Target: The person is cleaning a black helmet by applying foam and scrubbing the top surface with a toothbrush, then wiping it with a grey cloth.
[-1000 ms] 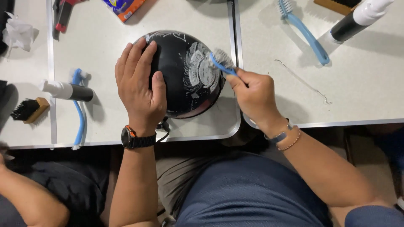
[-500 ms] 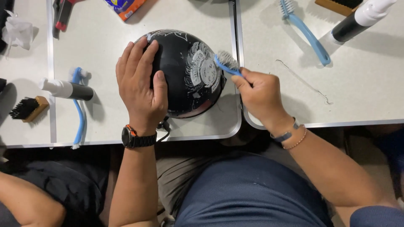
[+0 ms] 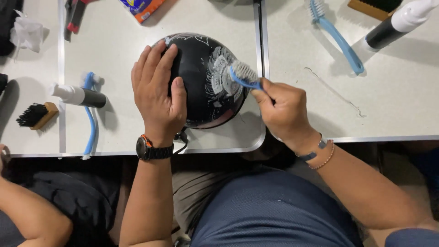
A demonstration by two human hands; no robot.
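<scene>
Helmet [image 3: 203, 82], glossy black with white line artwork across its right flank, sits dome-up on my white worktop [image 3: 119, 55], near the front edge. My left hand [image 3: 157, 93] lies spread flat over its left side, fingers reaching toward the far edge, palm pressing the shell. My right hand [image 3: 283, 110] is clamped around the handle of a blue toothbrush-style brush [image 3: 242, 75]; its long axis runs from my knuckles up and to the left, and the pale bristle head rests on the white artwork. My two hands are apart, one on each side of the dome.

On the far edge of the worktop, left of the helmet, a flat package [image 3: 139, 7] in orange, blue and yellow lies tilted, cut off by the frame. Well to the left, a black bottle with a white cap [image 3: 77, 95] lies across another blue brush [image 3: 90, 114], beside a wooden brush with black bristles [image 3: 36, 114]. On the neighbouring worktop to my right lie a third blue brush [image 3: 338, 39] and a second black bottle with a white top [image 3: 398, 23], pointing diagonally.
</scene>
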